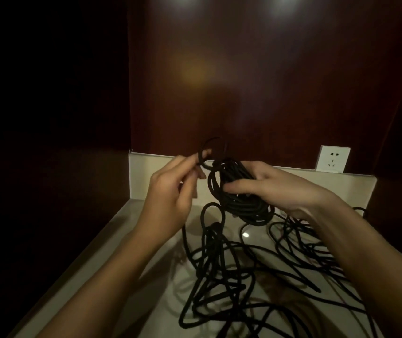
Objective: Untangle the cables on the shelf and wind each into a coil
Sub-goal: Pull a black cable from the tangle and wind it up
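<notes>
At frame centre the right hand (268, 189) grips the coil (239, 193); the left hand (173, 191) pinches a loop — loose cables (231, 276) on the shelf (112, 230) below could snag, loosening the winding.

right hand (268, 189) gripping coil (239, 203), tangled cables (231, 272)

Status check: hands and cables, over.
Right hand grips black coil. Left hand pinches its free loop. Loose cable tangle remains on shelf.
</notes>
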Available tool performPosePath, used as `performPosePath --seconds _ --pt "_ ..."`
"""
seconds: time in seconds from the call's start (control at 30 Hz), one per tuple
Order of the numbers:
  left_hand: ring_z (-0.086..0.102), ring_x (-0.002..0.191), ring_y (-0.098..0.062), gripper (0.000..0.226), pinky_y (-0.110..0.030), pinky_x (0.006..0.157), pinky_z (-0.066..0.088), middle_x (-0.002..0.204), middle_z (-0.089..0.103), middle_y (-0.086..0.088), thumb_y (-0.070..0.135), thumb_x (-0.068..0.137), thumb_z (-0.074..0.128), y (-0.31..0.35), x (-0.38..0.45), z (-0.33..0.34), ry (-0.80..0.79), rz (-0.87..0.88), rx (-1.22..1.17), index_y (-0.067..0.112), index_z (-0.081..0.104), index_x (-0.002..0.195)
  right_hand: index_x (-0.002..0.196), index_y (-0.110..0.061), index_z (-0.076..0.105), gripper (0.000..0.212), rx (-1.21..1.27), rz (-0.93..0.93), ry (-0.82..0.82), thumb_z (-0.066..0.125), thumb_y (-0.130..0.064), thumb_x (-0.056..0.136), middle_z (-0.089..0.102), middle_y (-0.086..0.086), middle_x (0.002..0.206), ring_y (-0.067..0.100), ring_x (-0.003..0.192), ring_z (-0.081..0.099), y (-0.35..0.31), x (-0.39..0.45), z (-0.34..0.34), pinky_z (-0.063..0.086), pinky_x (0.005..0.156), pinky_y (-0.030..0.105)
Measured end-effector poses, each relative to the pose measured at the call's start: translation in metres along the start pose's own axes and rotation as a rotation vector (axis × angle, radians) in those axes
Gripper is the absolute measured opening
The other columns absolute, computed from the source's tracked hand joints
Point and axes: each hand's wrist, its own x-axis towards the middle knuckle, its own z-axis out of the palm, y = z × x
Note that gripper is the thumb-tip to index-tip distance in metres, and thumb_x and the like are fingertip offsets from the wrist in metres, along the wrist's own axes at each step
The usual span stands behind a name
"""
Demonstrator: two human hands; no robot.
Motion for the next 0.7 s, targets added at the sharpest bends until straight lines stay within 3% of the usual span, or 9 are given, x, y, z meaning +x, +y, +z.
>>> performPosePath --seconds 0.13,0.3,0.37,0.43,0.5,0.53,0.63,0.7 --pt "0.054 0.059 0.000 0.033 -0.014 0.056 0.039 0.081 0.061 0.008 0.004 0.101 0.050 -0.010 0.005 0.004 0.039 -0.141 -0.062 0.020 0.063 0.126 0.107 -0.013 0.061 0.014 0.140 -0.001 -0.026 0.059 -0.007 0.094 0.074 0.009 0.091 0.013 0.073 0.072 -0.001 -0.008 -0.001 0.057 0.067 0.020" --pt "0.053 0.059 0.006 0.026 -0.007 0.057 0.036 0.083 0.064 0.007 0.000 0.100 0.053 -0.011 0.007 0.005 0.077 -0.164 -0.020 0.011 0.067 0.118 0.114 -0.018 0.062 0.025 0.239 -0.006 -0.064 0.057 -0.005 0.094 0.074 0.005 0.098 0.027 0.089 0.072 0.004 -0.015 -0.003 0.060 0.071 0.035" --pt "0.052 0.057 0.002 0.022 -0.009 0.054 0.034 0.086 0.065 0.010 0.005 0.100 0.054 -0.013 0.009 0.004 0.078 -0.152 -0.018 0.013 0.068 0.116 0.116 -0.018 0.062 0.028 0.287 -0.009 -0.089 0.057 -0.006 0.092 0.073 0.005 0.099 0.029 0.089 0.071 0.005 -0.017 -0.003 0.059 0.066 0.033" --pt "0.056 0.061 -0.008 0.022 -0.021 0.053 0.043 0.091 0.067 0.013 0.015 0.100 0.052 -0.018 0.009 0.004 0.082 -0.127 -0.005 0.021 0.067 0.115 0.120 -0.015 0.062 0.032 0.342 -0.013 -0.098 0.062 -0.008 0.089 0.073 0.007 0.099 0.028 0.087 0.071 0.006 -0.019 -0.005 0.059 0.063 0.033" --pt "0.064 0.078 -0.027 0.025 -0.042 0.066 0.056 0.097 0.069 0.013 0.020 0.098 0.050 -0.025 0.007 0.003 0.099 -0.141 0.002 0.028 0.065 0.117 0.119 -0.012 0.063 0.033 0.422 -0.015 -0.124 0.067 -0.009 0.086 0.072 0.012 0.098 0.029 0.082 0.071 0.009 -0.021 -0.005 0.059 0.060 0.033" --pt "0.065 0.084 -0.029 0.025 -0.044 0.073 0.057 0.098 0.069 0.013 0.019 0.098 0.050 -0.026 0.007 0.004 0.114 -0.155 -0.019 0.030 0.065 0.116 0.113 -0.013 0.067 0.031 0.476 -0.013 -0.132 0.065 -0.010 0.083 0.072 0.014 0.094 0.029 0.079 0.072 0.009 -0.024 -0.003 0.058 0.058 0.032" --pt "0.064 0.086 -0.010 0.025 -0.022 0.072 0.051 0.094 0.068 0.017 0.011 0.098 0.053 -0.022 0.006 0.011 0.156 -0.198 -0.092 0.031 0.063 0.110 0.097 -0.017 0.076 0.024 0.613 0.012 -0.150 0.060 -0.012 0.080 0.072 0.016 0.083 0.025 0.069 0.071 0.012 -0.028 0.007 0.055 0.051 0.028" --pt "0.062 0.087 -0.003 0.027 -0.014 0.073 0.042 0.091 0.068 0.018 0.005 0.096 0.059 -0.021 0.008 0.018 0.138 -0.226 -0.080 0.029 0.064 0.104 0.103 -0.009 0.069 0.024 0.674 0.028 -0.152 0.058 -0.014 0.083 0.070 0.018 0.078 0.023 0.064 0.068 0.016 -0.027 0.013 0.052 0.049 0.026"
